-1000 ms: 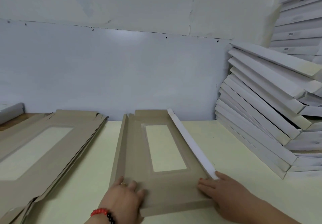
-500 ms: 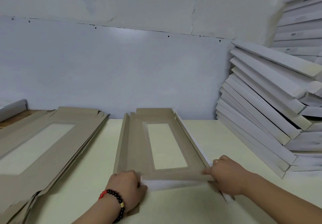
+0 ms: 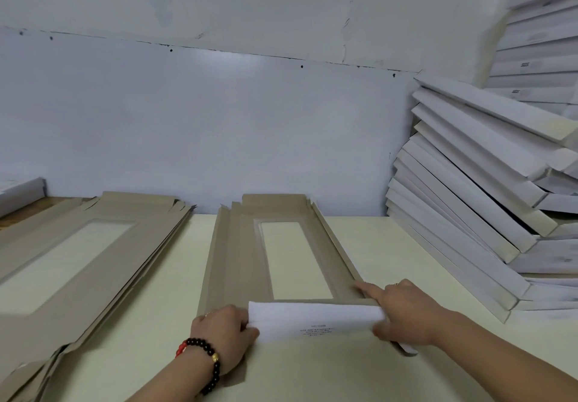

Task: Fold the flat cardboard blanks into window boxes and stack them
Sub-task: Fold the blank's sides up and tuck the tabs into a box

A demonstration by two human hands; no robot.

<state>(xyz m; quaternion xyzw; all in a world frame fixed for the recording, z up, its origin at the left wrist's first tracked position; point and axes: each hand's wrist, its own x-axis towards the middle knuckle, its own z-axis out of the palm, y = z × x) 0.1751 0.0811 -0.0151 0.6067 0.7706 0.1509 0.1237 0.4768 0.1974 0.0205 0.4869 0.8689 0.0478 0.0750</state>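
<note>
Cardboard blank (image 3: 237,264) lies flat on the table ahead of both hands, its white near flap (image 3: 316,318) raised between them. Left hand (image 3: 223,336) pinches the flap's left end; right hand (image 3: 403,311) grips its right end, forefinger extended. Fold evenly along the crease, keeping both ends level.

A pale yellow bench (image 3: 391,245) stood against a white wall (image 3: 219,10). A light blue panel (image 3: 203,126) covered the lower part of that wall, and small dark holes ran along the top edge of the panel.
</note>
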